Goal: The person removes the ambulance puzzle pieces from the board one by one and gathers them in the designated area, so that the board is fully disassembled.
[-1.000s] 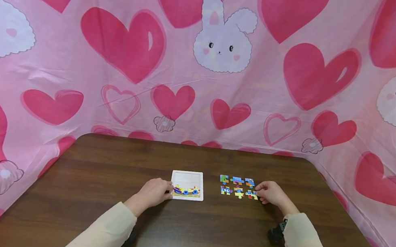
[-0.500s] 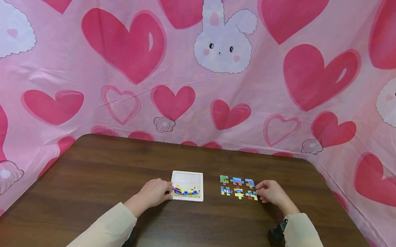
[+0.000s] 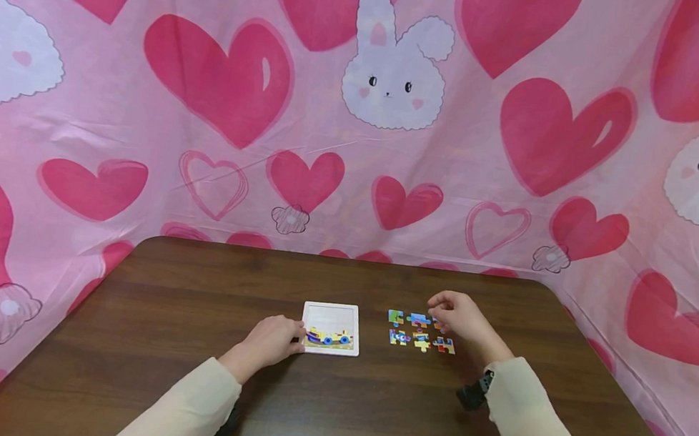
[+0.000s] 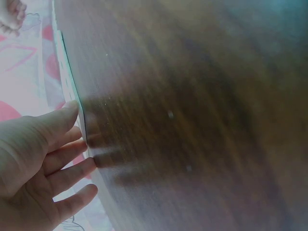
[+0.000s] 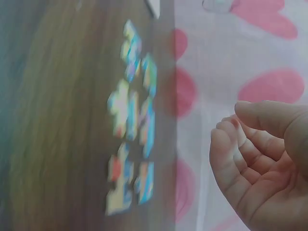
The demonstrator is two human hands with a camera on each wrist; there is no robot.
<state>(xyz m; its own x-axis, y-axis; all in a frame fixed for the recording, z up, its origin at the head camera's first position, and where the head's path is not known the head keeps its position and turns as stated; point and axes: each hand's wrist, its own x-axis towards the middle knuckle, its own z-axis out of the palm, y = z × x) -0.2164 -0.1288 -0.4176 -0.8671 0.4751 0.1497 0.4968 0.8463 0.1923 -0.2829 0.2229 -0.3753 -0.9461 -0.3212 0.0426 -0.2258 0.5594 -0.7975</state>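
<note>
A white-framed jigsaw tray point(image 3: 331, 309) lies on the table, its lower part filled with a yellow and blue vehicle picture. My left hand point(image 3: 271, 339) rests at the tray's left side, with the fingertips touching its edge. In the left wrist view the fingers point(image 4: 72, 174) are spread and nearly straight, the thumb at the same thin edge. To the right of the tray, several loose jigsaw pieces point(image 3: 399, 337) lie in two rows. My right hand point(image 3: 464, 319) hovers over the upper right piece and partly hides it. Its fingers point(image 5: 222, 149) are loosely bent toward the thumb, with nothing between them.
The brown wooden table point(image 3: 328, 403) has its far edge against a pink cloth backdrop point(image 3: 358, 140) of hearts and rabbits. A dark wrist camera point(image 3: 473, 394) hangs under the right wrist.
My right hand has left the lower right piece and moved up and to the left, over the upper right piece. My left hand and the tray have stayed in place.
</note>
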